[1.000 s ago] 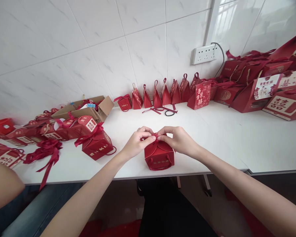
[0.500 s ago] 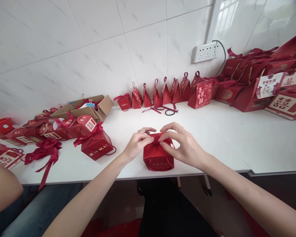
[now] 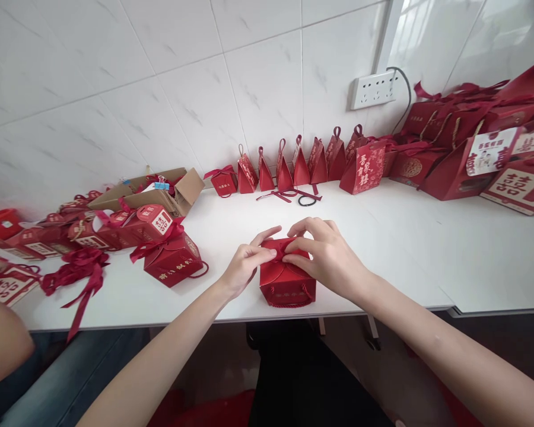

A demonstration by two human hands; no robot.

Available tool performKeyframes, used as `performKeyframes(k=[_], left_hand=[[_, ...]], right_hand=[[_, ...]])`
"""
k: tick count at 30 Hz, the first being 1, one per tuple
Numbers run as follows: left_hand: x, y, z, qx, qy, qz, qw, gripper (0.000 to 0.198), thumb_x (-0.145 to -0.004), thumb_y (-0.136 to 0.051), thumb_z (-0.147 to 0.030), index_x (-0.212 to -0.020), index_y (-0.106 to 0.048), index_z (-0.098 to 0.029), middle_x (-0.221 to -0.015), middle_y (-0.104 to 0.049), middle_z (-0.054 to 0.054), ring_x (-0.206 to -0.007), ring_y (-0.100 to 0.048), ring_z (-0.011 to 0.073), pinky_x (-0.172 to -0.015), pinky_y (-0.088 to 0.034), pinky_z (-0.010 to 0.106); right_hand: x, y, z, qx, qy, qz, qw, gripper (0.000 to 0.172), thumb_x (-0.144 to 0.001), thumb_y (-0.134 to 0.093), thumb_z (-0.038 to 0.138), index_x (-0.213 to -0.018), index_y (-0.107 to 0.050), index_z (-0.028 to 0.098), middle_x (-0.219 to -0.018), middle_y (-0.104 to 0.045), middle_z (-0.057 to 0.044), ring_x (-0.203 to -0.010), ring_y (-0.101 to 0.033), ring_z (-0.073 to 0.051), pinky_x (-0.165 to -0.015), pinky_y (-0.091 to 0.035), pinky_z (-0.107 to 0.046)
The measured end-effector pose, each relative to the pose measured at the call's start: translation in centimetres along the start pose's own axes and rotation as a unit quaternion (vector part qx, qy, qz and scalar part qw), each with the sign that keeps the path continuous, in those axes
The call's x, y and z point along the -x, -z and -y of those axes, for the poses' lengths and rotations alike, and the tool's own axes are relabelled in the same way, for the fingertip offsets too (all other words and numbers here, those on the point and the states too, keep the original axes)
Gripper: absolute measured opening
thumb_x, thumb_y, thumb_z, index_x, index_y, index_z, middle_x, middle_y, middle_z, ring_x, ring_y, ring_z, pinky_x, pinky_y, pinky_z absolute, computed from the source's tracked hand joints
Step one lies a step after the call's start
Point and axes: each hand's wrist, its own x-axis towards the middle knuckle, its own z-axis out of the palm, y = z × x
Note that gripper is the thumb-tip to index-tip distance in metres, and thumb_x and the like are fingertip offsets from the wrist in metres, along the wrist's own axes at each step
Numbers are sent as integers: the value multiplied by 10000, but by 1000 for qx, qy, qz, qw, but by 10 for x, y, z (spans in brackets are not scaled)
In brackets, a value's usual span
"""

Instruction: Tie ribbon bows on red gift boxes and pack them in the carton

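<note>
A small red gift box [image 3: 285,287] with a twisted cord handle stands upright near the table's front edge, its curved flaps folded in on top. On the box's left side, my left hand [image 3: 244,267] rests its thumb on the top flaps, the fingers behind at the back edge. From the right, my right hand [image 3: 329,252] pinches at the middle of the same flaps with thumb and fingers. The fingertips partly hide where the flaps meet. A second red gift box [image 3: 174,264] with a ribbon bow and cord handle sits to the left of my left hand.
Several triangular red boxes [image 3: 285,175] line the wall, with loose ribbon and a black band [image 3: 307,200] before them. More boxes [image 3: 454,169] pile up at right. At left are a cardboard carton [image 3: 189,193], bunched ribbon [image 3: 86,267] and another person's arm [image 3: 2,323].
My right fingers have come down and closed in on the middle of the flaps. The left thumb stays on the top, and the box has hardly moved.
</note>
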Motion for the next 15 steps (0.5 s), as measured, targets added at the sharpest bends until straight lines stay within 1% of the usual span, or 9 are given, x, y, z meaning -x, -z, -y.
performKeyframes(k=[2,4,7,9,12,15], left_hand=[[1,1,1,-7,-1,2,1000,196,-760,-634,-300,-621,-718,-191,-1430,-389,3,-1229,-438,281,-935,-443,348],[2,2,2,-30,-9,6,999,201,-779,-626,-303,-639,-724,-197,-1430,-388,8,-1257,-408,282,-958,-424,359],[3,3,4,-74,-25,4,997,200,-801,-611,-306,-679,-732,-205,-1427,-390,14,-1279,-381,274,-999,-386,369],[3,2,4,-88,-30,1,996,211,-805,-610,-310,-664,-726,-205,-1414,-404,16,-1284,-375,270,-1017,-367,371],[4,0,5,-82,-30,-6,996,224,-806,-612,-322,-647,-718,-205,-1395,-423,14,-1293,-364,265,-1024,-359,365],[4,-3,8,-69,-30,-31,997,225,-804,-613,-335,-655,-716,-202,-1391,-429,11,-1262,-402,265,-1004,-380,364]], right_hand=[[0,1,-1,4,29,7,1000,136,-866,-576,176,-769,-669,154,-945,-601,-94,-856,-543,-204,-767,-378,-364],[-1,2,-2,4,49,15,999,170,-889,-535,165,-779,-663,152,-907,-600,-84,-812,-523,-188,-754,-373,-350],[-2,3,-6,-3,62,23,998,184,-903,-505,164,-787,-647,152,-877,-590,-77,-772,-504,-172,-747,-373,-332],[-3,4,-8,-8,69,29,997,185,-906,-494,158,-786,-635,153,-869,-584,-75,-759,-503,-165,-744,-378,-322],[-4,4,-9,3,89,28,996,196,-912,-475,146,-779,-618,148,-848,-581,-76,-747,-511,-165,-734,-385,-319],[-4,6,-9,45,116,25,992,247,-933,-430,150,-752,-598,143,-824,-584,-82,-749,-526,-175,-737,-384,-340]])
